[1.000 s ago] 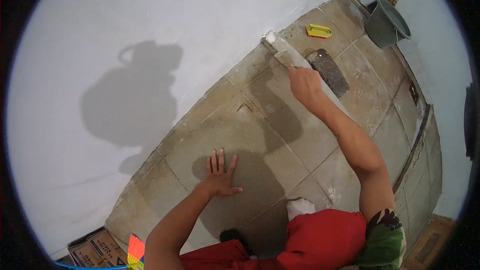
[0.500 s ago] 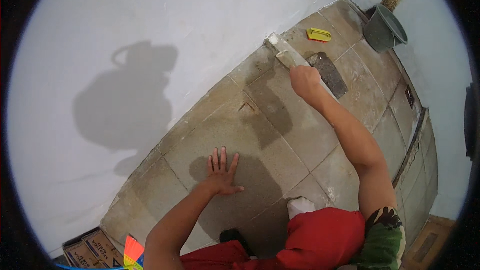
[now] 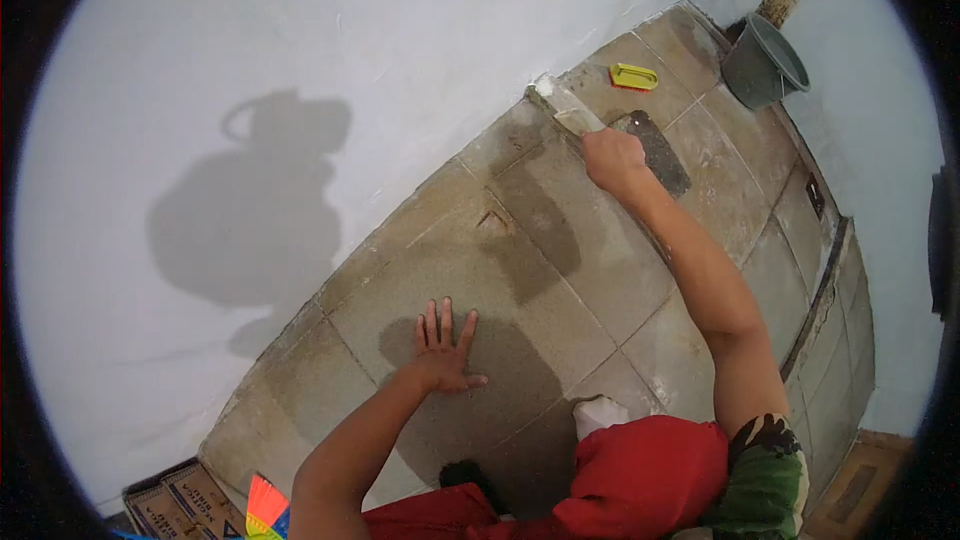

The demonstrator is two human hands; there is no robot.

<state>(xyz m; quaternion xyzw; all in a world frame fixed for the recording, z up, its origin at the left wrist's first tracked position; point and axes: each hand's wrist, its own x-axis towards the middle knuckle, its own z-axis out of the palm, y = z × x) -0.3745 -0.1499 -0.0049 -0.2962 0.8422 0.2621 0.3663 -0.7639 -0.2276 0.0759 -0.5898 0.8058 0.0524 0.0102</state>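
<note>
My right hand [image 3: 614,160] is closed round a flat, pale beige-ended tool [image 3: 577,120], perhaps a brush or scraper; the fist hides its handle. The tool's end lies over a pale strip [image 3: 562,98] that runs out from the foot of the wall across the floor. Flat on the tiled floor [image 3: 400,285], my left hand [image 3: 441,352] rests with fingers spread, holding nothing. Just beyond my right hand lies a dark, rounded rectangular plate [image 3: 656,148] with a small hole near one end. A yellow scrubbing brush [image 3: 633,77] with red bristles sits farther off.
A grey bucket [image 3: 762,65] stands in the far right corner. The white wall [image 3: 420,30] rises along the left, carrying my shadow. Cardboard [image 3: 180,505] and a multicoloured broom-like fan [image 3: 266,508] are at the lower left. A raised edge [image 3: 820,305] crosses the floor at right.
My right hand and its tool have shifted slightly along the strip, back from the wall. My left hand stays planted on the floor. The whole view has moved a little.
</note>
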